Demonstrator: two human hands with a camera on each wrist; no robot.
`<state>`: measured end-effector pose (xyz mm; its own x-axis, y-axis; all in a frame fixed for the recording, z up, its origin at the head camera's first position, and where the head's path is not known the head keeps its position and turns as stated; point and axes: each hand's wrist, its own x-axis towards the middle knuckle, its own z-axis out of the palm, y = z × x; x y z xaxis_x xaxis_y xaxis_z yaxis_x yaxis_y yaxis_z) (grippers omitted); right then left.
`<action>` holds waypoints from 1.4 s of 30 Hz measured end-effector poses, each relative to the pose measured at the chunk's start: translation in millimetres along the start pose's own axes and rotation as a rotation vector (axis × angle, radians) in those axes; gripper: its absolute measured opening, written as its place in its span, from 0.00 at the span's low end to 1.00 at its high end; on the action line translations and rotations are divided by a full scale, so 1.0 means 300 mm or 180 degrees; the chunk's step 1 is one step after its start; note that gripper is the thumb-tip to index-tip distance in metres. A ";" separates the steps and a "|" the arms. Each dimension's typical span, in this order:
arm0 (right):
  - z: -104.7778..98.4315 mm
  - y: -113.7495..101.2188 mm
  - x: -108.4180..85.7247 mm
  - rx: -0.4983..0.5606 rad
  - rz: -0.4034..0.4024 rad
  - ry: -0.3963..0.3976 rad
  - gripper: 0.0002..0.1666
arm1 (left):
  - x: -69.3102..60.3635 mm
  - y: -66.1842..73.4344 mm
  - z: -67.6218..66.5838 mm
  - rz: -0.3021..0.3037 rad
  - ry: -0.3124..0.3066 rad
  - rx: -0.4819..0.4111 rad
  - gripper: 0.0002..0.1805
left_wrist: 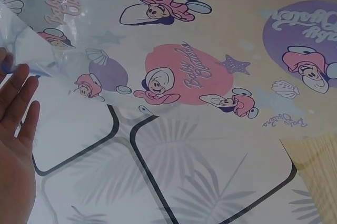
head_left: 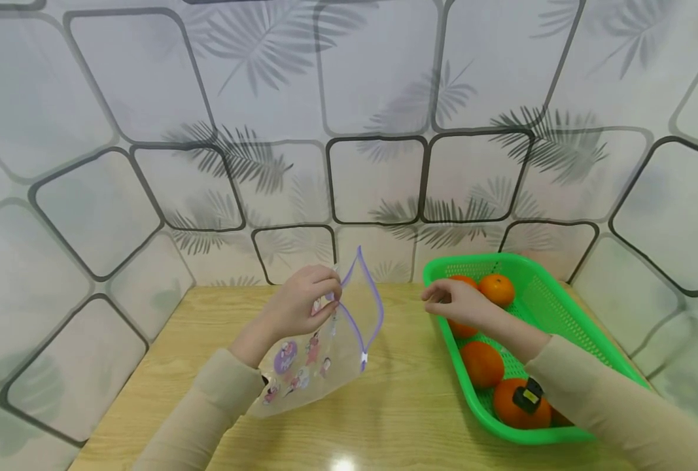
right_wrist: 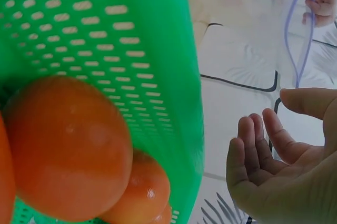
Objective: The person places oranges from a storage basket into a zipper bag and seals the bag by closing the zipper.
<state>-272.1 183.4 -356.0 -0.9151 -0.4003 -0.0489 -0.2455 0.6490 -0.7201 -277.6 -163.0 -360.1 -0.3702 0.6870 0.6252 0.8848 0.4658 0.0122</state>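
Note:
My left hand [head_left: 309, 297] pinches the rim of a clear zip bag [head_left: 325, 366] with purple edging and cartoon prints, holding it up above the table. The bag's mouth gapes toward the right, and a white slider sits at the lower corner of the zip. In the left wrist view the bag's printed side [left_wrist: 189, 74] fills much of the picture. My right hand [head_left: 457, 302] hovers at the left rim of a green basket [head_left: 463, 386], fingers loosely bent and holding nothing. Oranges [head_left: 481, 364] lie in the basket beneath the right forearm, partly hidden by it.
A wood-grain table [head_left: 407, 418] carries the basket on its right side. Behind it and at both sides stands a pale backdrop [head_left: 378, 180] with dark rounded outlines and leaf prints. A smaller orange [head_left: 496, 290] sits near the basket's far end.

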 end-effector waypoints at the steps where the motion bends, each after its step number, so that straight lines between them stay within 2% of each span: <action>1: -0.002 0.002 -0.001 -0.0071 -0.0013 0.0029 0.15 | 0.000 0.000 -0.001 -0.0001 0.0000 0.0003 0.08; 9: -0.022 0.033 -0.009 -0.0485 -0.0120 0.0121 0.12 | -0.001 0.003 -0.005 -0.0038 -0.0049 -0.0003 0.07; 16: -0.034 0.050 -0.014 -0.0908 -0.0307 0.0192 0.15 | -0.004 -0.001 -0.003 -0.0086 -0.0092 -0.0023 0.06; 19: -0.035 0.052 -0.021 -0.1094 -0.0327 0.0284 0.15 | -0.003 -0.004 -0.001 -0.0083 -0.0092 -0.0032 0.06; 27: -0.037 0.076 -0.031 -0.1842 -0.0538 0.0652 0.12 | -0.006 -0.004 -0.002 -0.0107 -0.0106 -0.0013 0.06; 35: -0.049 0.104 -0.036 -0.2324 -0.0547 0.0776 0.17 | -0.006 -0.003 -0.001 -0.0129 -0.0151 0.0007 0.06; 42: -0.067 0.130 -0.029 -0.2433 -0.0447 0.0788 0.20 | -0.006 -0.003 -0.002 -0.0138 -0.0168 -0.0004 0.06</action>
<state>-280.1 225.3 -369.7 -0.8817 -0.4144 0.2256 -0.4319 0.9013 -0.0324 -277.4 -164.9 -360.7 -0.4224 0.6947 0.5822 0.8681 0.4949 0.0393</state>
